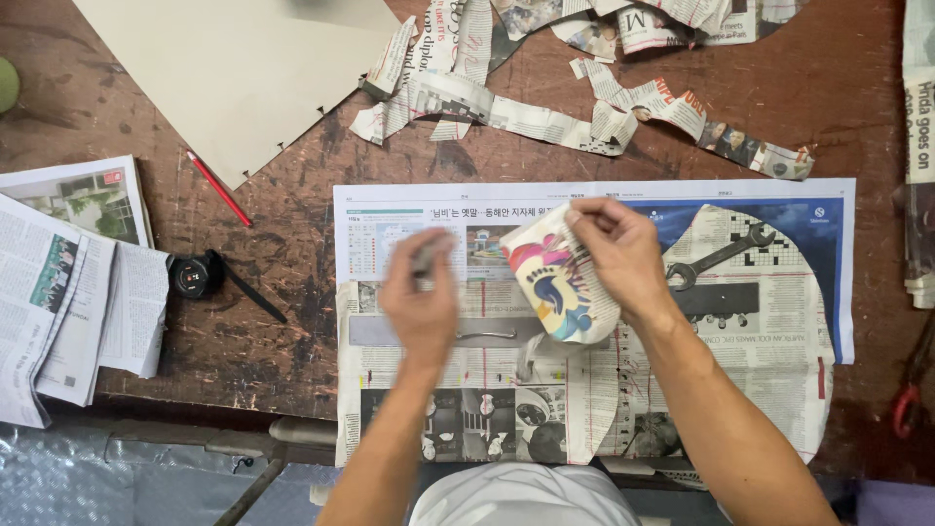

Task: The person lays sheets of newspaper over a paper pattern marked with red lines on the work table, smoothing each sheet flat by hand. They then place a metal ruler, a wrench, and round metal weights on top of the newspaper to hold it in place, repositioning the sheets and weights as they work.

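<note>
My right hand [621,255] grips a white paper cup [559,278] with a bright multicoloured print, held tilted above a spread newspaper sheet [789,331]. My left hand [421,304] hovers just left of the cup, motion-blurred, fingers pinched on a small grey object [427,255] that I cannot identify. Both forearms reach in from the bottom edge.
An open-ended spanner [719,257] and a dark metal bar [726,298] lie right of the cup. Torn newspaper strips [545,107] lie at the back, grey card [224,68] back left, a red pencil [218,188], a black tape measure [195,275], folded newspapers [68,292] left. Red-handled pliers [908,390] at right edge.
</note>
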Available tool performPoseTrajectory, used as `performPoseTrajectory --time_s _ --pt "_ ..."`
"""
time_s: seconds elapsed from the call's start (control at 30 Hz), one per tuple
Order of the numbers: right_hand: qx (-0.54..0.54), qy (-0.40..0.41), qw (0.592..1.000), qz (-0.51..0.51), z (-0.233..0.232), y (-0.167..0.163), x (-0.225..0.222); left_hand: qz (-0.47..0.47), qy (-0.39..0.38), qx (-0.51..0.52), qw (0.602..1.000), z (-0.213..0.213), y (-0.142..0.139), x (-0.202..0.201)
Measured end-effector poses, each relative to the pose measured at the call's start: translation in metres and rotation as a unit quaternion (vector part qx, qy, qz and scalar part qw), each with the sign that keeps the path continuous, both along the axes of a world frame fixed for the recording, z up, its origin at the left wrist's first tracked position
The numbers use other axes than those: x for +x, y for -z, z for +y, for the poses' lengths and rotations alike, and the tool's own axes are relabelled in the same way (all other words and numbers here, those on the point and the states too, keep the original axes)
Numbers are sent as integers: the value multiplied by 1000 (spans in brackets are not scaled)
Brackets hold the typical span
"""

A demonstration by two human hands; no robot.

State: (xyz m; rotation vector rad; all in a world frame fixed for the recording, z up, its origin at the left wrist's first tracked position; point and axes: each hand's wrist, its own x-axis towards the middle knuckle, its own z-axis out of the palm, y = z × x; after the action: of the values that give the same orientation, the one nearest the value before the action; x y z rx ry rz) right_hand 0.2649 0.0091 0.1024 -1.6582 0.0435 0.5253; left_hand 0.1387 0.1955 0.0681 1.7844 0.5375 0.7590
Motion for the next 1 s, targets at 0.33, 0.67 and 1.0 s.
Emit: performPoseTrajectory --time_s 0.33,0.67,1.0 --pt "-20 -55 997 -49 -67 5 38 787 86 187 582 202 -10 -173" --pt "-218 -237 882 -345 -21 -15 44 336 234 194 892 84 -49 -108" --pt "-221 -273 841 -411 2 -44 22 144 130 23 981 -97 -29 6"
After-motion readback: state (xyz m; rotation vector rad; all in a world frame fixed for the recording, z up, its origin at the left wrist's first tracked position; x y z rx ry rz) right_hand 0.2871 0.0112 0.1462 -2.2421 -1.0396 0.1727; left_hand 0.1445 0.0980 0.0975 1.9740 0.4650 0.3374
